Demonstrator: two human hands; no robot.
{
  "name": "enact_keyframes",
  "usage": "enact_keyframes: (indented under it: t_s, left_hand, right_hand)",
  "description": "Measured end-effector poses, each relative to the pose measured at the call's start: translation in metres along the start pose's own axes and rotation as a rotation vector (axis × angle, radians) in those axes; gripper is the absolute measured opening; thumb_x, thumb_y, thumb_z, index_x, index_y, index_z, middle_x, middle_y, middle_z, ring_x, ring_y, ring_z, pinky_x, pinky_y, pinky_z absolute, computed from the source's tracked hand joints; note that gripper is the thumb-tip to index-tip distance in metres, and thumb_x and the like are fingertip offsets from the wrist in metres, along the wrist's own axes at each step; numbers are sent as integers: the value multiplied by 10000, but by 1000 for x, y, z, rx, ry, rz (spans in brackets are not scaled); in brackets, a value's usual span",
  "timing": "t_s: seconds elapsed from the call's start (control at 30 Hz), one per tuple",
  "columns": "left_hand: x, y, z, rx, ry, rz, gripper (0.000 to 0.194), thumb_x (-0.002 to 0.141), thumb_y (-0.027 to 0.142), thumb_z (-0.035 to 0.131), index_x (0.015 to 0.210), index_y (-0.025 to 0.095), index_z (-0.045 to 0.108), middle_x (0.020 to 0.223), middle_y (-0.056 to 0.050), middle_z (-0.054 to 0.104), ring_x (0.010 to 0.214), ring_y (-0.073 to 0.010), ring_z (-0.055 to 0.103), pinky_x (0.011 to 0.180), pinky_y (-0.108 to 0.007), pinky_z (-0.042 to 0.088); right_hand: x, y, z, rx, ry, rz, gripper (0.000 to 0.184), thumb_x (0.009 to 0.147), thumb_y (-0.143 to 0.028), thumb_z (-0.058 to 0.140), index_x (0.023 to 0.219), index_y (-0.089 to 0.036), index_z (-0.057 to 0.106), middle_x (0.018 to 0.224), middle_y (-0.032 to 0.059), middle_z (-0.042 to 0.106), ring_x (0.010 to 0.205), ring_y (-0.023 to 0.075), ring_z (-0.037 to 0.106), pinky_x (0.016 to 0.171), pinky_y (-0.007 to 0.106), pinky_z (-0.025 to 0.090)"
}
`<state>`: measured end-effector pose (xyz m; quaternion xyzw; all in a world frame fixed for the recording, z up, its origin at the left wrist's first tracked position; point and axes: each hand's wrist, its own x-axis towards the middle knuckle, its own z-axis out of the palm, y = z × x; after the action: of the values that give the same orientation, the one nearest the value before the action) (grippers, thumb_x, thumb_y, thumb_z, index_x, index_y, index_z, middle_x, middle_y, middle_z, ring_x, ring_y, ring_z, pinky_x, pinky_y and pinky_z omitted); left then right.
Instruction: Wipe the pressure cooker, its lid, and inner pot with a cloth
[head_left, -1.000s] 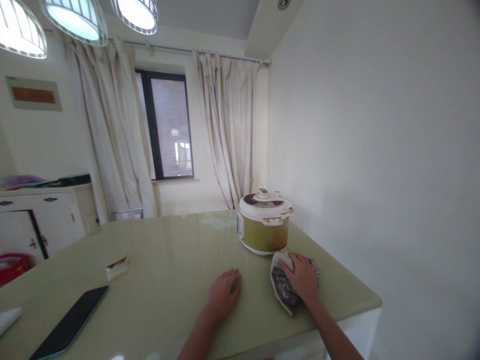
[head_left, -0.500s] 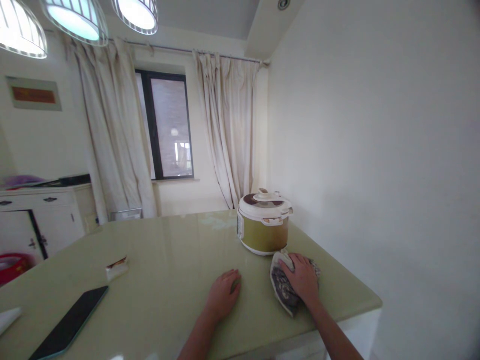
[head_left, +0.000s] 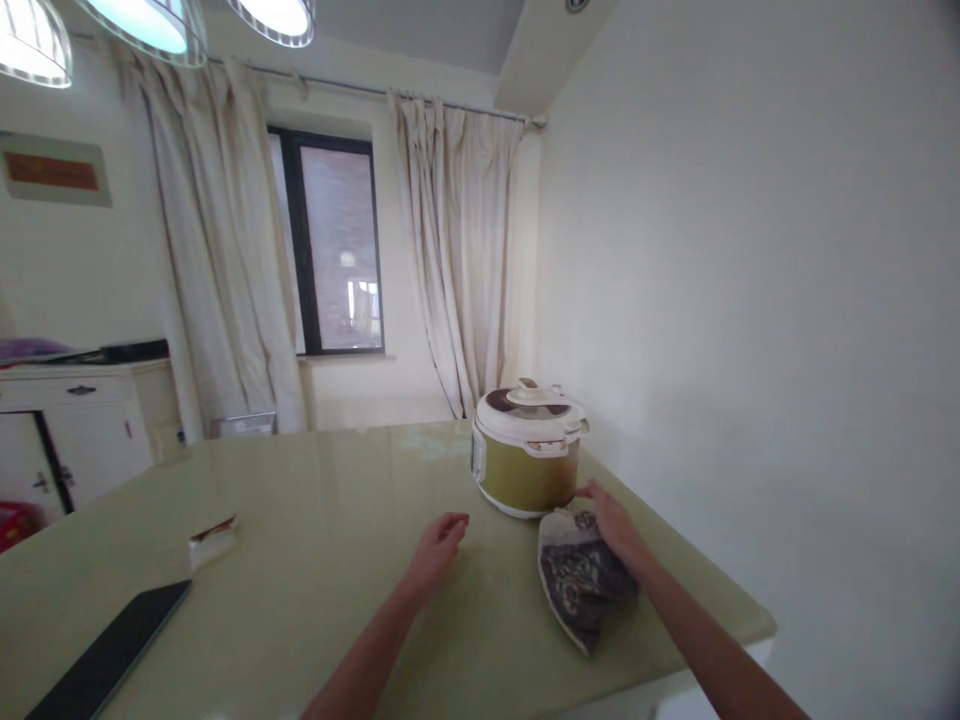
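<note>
A yellow-green electric cooker (head_left: 529, 448) with a white lid stands on the pale green table (head_left: 315, 530), near the wall. In front of it lies a dark patterned cloth (head_left: 581, 585). My right hand (head_left: 611, 520) rests on the far end of the cloth, fingertips reaching the cooker's base, fingers stretched. My left hand (head_left: 439, 545) hovers just above the table left of the cooker, fingers loosely spread and holding nothing.
A dark tablet (head_left: 105, 655) lies at the table's near left, and a small wrapped packet (head_left: 212, 540) beyond it. A white wall runs close along the right. A white cabinet (head_left: 75, 420) and curtained window (head_left: 330, 250) stand behind.
My right hand slid forward over the cloth towards the cooker's base. My left hand lifted off the table and moved forward. The view shifted slightly.
</note>
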<state>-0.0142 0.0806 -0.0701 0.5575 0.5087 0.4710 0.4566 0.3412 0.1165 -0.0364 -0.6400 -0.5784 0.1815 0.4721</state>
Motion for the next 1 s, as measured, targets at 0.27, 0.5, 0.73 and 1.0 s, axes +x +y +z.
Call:
enact_keyframes:
  t_s: [0.27, 0.5, 0.73, 1.0]
  left_hand:
    - [67, 45, 34, -737, 253, -361, 532, 1062, 580, 369, 1344, 177, 572, 1324, -182, 666, 1239, -239, 677, 1053, -353, 540]
    - [98, 48, 56, -818, 331, -431, 576, 1040, 647, 241, 1261, 235, 577, 1128, -110, 684, 1115, -220, 708, 969, -364, 577]
    - [116, 53, 63, -824, 474, -499, 458, 1075, 534, 402, 1265, 167, 600, 1179, -99, 654, 1003, -204, 679, 815, -338, 586]
    - [105, 53, 33, -810, 523, -429, 225, 990, 330, 353, 997, 204, 540, 773, 10, 439, 549, -127, 429, 483, -243, 381]
  right_hand:
    - [93, -28, -27, 628, 8, 314, 703, 966, -676, 200, 1156, -217, 697, 1062, 157, 761, 1037, 282, 731, 883, 435, 573]
    - [107, -41, -17, 804, 14, 323, 620, 910, -725, 332, 1024, -237, 698, 1028, 101, 764, 1017, 276, 717, 899, 404, 564]
    - [89, -50, -4, 776, 1, 226, 635, 831, -792, 418, 1033, -281, 736, 1089, 29, 790, 1124, 267, 689, 968, 389, 531]
    - [55, -67, 4, 868, 10, 240, 613, 812, -776, 559, 1087, -274, 779, 1236, 39, 777, 1225, 272, 678, 1067, 413, 512]
